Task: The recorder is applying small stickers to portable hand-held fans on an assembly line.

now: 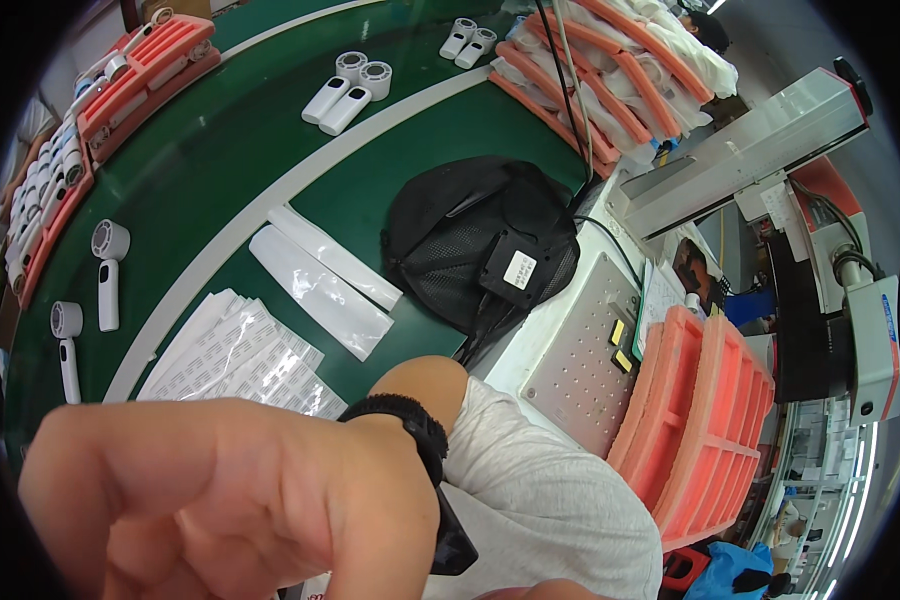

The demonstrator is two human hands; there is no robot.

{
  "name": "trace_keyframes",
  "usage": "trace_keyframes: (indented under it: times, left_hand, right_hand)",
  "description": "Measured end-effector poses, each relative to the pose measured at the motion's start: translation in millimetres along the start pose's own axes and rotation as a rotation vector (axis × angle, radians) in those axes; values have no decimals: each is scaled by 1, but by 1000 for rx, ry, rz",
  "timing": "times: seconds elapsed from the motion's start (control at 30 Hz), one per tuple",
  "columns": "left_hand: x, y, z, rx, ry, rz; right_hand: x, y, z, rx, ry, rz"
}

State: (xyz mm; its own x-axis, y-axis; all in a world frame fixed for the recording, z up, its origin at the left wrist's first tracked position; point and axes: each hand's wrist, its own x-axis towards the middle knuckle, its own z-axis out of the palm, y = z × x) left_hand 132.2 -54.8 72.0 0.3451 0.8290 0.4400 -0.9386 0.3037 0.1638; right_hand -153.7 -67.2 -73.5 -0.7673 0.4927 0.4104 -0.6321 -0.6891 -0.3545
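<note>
Large and close at the lower left, my left hand (220,490) is raised with its fingers curled inward; the fingertips run out of the picture, so anything in them is hidden. A black band (400,410) circles the wrist, and a bent elbow and light grey sleeve (540,490) show behind it. A sliver of skin at the bottom edge may be my right hand, though its fingers do not show. Beyond the left hand lie printed label sheets (235,345) and two glossy white strips (325,290). Right of these rests a rounded black mesh cap (450,225) with a black box on it.
White handheld fans (345,95) lie on the green table (200,150), others at the left (108,290). Pink foam trays stand at the left (150,75), far right (610,80) and right (710,420). A perforated metal plate (580,370) and machine arm (750,150) occupy the right.
</note>
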Motion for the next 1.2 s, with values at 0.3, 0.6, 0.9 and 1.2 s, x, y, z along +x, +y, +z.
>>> trace_keyframes:
  times: [0.3, 0.6, 0.9, 1.2]
  left_hand:
    - [2, 18, -49, 293, -81, 16]
    - [2, 18, -79, 543, -145, -3]
    - [2, 19, -96, 790, -221, -1]
    - [1, 22, -105, 1051, -286, -6]
  right_hand:
    - [-69, -66, 65, -21, 11, -33]
    - [-142, -179, 120, -102, 76, -227]
    - [-189, -235, 174, -197, 137, -403]
    - [-215, -275, 208, -276, 194, -581]
